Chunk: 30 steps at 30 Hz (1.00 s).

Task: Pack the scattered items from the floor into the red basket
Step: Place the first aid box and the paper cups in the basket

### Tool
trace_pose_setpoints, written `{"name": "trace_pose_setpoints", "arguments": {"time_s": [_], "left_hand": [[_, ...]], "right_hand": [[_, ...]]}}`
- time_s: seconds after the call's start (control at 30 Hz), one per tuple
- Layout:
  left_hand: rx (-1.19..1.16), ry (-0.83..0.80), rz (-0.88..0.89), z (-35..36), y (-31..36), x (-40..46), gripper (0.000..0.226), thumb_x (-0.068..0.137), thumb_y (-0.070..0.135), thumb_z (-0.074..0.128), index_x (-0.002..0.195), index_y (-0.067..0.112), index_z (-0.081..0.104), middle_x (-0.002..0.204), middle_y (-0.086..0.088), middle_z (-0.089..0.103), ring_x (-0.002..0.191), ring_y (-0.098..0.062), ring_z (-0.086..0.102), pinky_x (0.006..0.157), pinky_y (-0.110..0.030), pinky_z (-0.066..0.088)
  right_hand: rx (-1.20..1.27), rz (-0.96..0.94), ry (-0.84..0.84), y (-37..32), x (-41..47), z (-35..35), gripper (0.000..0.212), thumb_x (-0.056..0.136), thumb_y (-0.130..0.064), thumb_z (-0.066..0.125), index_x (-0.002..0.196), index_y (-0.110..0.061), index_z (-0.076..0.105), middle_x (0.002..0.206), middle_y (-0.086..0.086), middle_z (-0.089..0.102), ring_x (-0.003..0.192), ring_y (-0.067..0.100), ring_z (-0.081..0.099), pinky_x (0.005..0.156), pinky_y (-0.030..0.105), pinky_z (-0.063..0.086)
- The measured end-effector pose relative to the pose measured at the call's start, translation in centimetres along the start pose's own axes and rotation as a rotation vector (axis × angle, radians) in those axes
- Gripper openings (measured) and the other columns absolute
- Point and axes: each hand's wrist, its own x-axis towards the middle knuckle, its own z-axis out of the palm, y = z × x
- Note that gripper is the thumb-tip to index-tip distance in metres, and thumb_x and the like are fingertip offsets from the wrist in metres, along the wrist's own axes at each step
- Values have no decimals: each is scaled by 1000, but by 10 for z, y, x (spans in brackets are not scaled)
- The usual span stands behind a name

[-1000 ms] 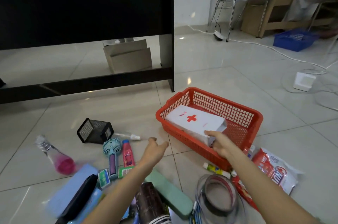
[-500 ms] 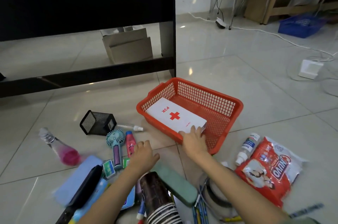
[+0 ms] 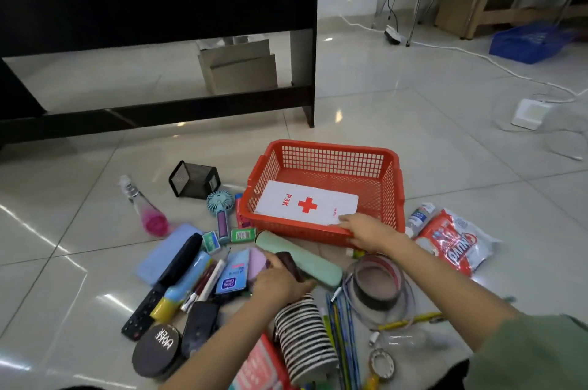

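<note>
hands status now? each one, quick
Left hand: gripping the dark brown cup.
Right hand: on the red basket near rim; grip cannot be told.
</note>
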Motion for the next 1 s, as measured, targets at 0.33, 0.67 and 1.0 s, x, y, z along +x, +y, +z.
{"name": "trace_pose_setpoints", "arguments": {"time_s": [0.33,0.67,1.0], "left_hand": [[-661,-116,-146,-3,-21,-1,117,70,43,74,146,5,-6,143,-17,34,125,-35,43,91,-45,51],[-1463,116,-95,-78,2,2,108,74,36,74,145,1,0,147,-23,32,125,-40,46,97,-56,46],[-1171,80,122,-99,40,27,95,90,36,55,145,8,-17,146,-22,35,129,-34,44,102,-43,43]], "right_hand": [[180,159,48,-37,-35,9,78,94,-36,46,150,-18,-5,158,11,9,146,31,6,119,48,14],[992,185,30,-93,-80,-37,94,69,-61,66,144,-25,22,141,2,42,117,20,54,86,30,54],[1386,344,368,8,17,-82,77,73,-4,72,138,-19,34,134,13,43,113,31,50,82,43,55]]}}
